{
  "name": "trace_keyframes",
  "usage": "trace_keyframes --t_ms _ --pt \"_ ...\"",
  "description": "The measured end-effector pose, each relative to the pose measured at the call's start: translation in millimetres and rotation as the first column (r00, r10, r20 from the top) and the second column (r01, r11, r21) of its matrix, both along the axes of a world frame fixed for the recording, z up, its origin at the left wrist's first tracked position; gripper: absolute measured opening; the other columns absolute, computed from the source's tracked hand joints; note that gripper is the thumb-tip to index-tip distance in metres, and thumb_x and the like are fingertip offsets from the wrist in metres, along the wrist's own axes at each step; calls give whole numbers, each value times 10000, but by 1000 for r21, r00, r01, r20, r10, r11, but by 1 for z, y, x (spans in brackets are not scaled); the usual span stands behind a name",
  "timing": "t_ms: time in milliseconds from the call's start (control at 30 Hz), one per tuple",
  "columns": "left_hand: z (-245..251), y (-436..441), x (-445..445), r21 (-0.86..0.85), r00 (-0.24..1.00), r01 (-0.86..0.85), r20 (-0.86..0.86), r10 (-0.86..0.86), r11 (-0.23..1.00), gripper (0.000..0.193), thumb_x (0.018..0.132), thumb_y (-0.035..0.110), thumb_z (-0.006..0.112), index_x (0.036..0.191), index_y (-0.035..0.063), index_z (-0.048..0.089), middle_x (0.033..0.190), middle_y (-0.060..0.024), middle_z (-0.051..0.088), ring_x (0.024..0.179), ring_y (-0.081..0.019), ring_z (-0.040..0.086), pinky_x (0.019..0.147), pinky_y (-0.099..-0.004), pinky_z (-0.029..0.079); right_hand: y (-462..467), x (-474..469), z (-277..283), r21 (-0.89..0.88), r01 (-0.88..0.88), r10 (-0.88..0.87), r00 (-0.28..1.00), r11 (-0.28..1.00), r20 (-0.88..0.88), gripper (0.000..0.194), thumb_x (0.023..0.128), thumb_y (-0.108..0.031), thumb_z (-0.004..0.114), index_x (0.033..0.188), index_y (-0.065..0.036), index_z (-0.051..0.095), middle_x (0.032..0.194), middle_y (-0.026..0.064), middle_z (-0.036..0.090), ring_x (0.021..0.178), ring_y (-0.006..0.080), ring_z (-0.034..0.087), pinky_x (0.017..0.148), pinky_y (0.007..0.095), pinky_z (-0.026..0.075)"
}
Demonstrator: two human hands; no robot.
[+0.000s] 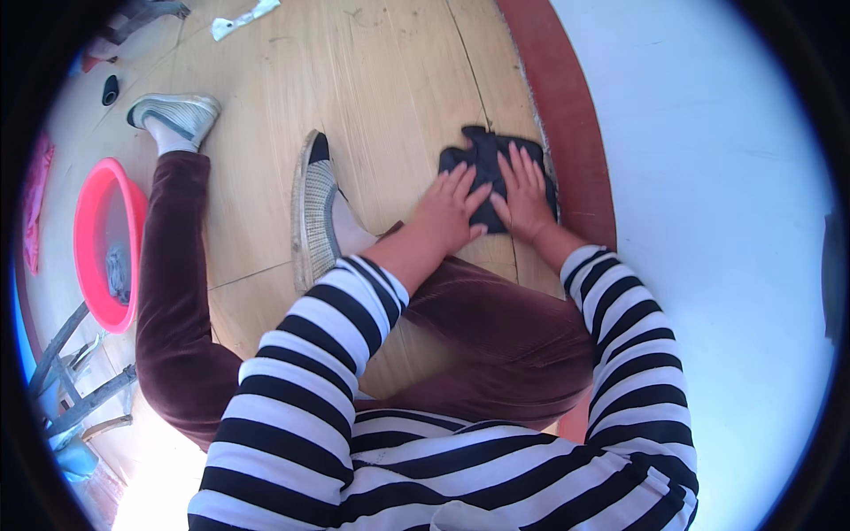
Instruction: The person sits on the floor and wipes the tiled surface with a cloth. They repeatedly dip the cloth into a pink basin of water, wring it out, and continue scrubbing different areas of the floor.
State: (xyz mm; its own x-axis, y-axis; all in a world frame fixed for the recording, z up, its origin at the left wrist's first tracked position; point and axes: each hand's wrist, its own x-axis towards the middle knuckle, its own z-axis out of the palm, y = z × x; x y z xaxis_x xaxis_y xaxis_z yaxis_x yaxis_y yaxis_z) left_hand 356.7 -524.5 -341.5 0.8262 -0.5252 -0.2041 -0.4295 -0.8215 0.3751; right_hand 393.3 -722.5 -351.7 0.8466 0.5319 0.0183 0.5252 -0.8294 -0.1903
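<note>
A piece of black cloth (488, 216) lies crumpled on the tiled floor (392, 79), close against the foot of the wall. Both palms rest flat on it. My left hand (451, 206) covers its near left part, fingers spread and pointing away from me. On the right side of the cloth lies my right hand (524, 192), its fingers also apart. Neither hand grips a fold that I can make out. The two thumbs are close to each other over the cloth's middle. What lies under the palms is hidden.
A dark red skirting band (581, 133) and a white wall (717, 232) rise on the right. To the left stands a pink plastic basin (80, 245) with a grey cloth (118, 272) in it. Wooden legs (93, 398) of some furniture and a small black cylinder (110, 90) are farther left.
</note>
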Motion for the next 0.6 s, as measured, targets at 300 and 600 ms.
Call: trace_keyframes --t_ms 300,600 --pt "-28 35 173 1 929 -310 215 302 951 671 928 518 433 1486 190 256 1546 -154 191 1432 -323 162 1144 -461 186 64 216 -27 -164 165 -141 979 973 149 723 879 -557 445 1488 -217 253 1554 146 177 1426 345 168 1141 483 140" --pt "-35 49 233 -23 908 -371 201 368 928 650 943 426 454 1488 136 250 1547 -187 172 1437 -331 144 1151 -456 149 85 284 -20 -132 139 -129 988 981 81 764 873 -518 494 1496 -174 216 1562 150 137 1437 348 116 1157 456 117"
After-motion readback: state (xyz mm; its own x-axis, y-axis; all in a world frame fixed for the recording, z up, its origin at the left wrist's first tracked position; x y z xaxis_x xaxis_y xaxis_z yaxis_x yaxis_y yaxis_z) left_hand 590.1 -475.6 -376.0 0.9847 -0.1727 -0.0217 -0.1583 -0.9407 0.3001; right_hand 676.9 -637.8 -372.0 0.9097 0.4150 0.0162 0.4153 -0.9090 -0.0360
